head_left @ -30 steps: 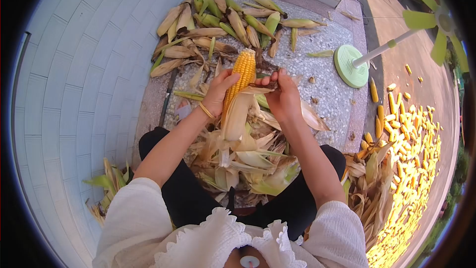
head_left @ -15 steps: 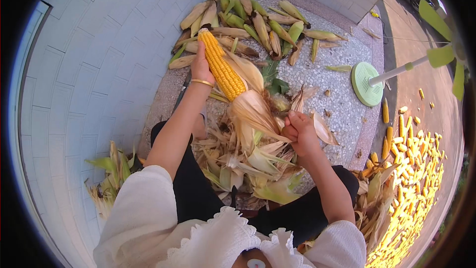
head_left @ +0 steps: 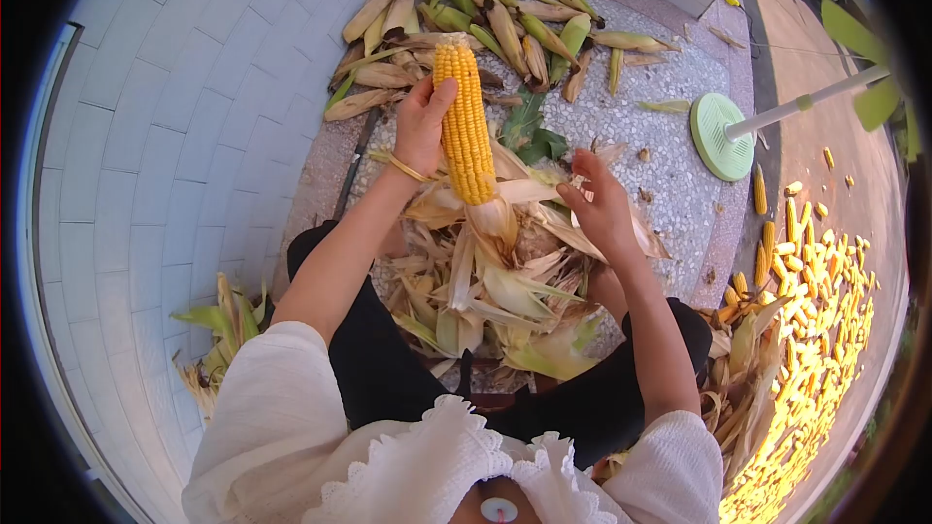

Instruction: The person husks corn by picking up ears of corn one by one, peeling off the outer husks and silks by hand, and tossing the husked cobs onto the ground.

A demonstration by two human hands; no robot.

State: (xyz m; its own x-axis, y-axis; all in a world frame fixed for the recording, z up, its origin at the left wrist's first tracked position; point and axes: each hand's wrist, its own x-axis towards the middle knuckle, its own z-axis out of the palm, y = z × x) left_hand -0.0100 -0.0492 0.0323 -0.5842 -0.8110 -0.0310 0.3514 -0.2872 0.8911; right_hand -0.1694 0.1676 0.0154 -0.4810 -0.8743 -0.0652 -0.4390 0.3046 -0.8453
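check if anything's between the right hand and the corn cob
A pale husk strip lies between the right hand and the base of the corn cob. Higher up, nothing visible blocks the gap; the left hand grips the cob from its other side.

2 arms (head_left: 335,257) extended forward | left hand (head_left: 421,128) curled in grip | right hand (head_left: 603,206) loosely open

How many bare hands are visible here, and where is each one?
2. The bare left hand holds the long yellow corn cob from its left side. The bare right hand is to the right of the cob, with its fingers apart.
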